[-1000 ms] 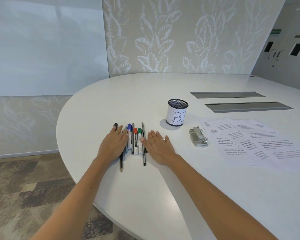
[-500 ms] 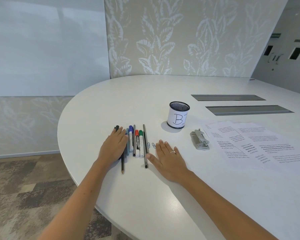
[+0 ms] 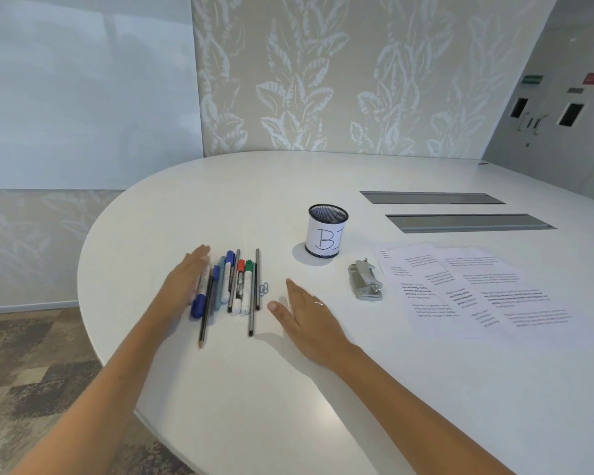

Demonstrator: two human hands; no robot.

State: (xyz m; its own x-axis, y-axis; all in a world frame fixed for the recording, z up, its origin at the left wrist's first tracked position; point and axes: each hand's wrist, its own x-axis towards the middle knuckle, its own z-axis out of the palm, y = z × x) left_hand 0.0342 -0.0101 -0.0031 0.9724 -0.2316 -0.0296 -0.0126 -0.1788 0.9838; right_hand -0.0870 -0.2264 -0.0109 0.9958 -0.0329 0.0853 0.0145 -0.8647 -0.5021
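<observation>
1. The pens [image 3: 235,286] lie in a tight row on the white table [image 3: 254,389], near its front-left edge, side by side and pointing away from the person.
2. L to R in the row: blue marker [image 3: 199,296], black pencil [image 3: 205,313], teal pen [image 3: 219,286], blue-cap marker [image 3: 227,275], grey pencil [image 3: 234,279], red marker [image 3: 239,286], green marker [image 3: 247,286], 2 more grey pencils [image 3: 252,303].
3. The left hand [image 3: 186,282] stands on its edge against the L side of the row. Its fingers [image 3: 198,258] are straight and held together, gripping nothing. The blue marker sits right at the palm and looks to be touching it.
4. The right hand [image 3: 306,317] lies flat, palm down, on the R side of the row. Its fingers [image 3: 295,289] are straight and close together, and it holds nothing.
5. The right thumb [image 3: 273,306] is spread out toward the row. It is near the outer grey pencils but not touching; bare table shows between.
6. So the row lies between the 2 hands, snug to the L one and apart from the R one.
7. Paper clips [image 3: 264,289] lie just R of the row, ahead of the right thumb.
8. Further R are a mesh cup [image 3: 324,240] w/ a "B" label, upright; a metal hole punch [image 3: 365,281]; and printed sheets [image 3: 477,293] spread out overlapping.
</observation>
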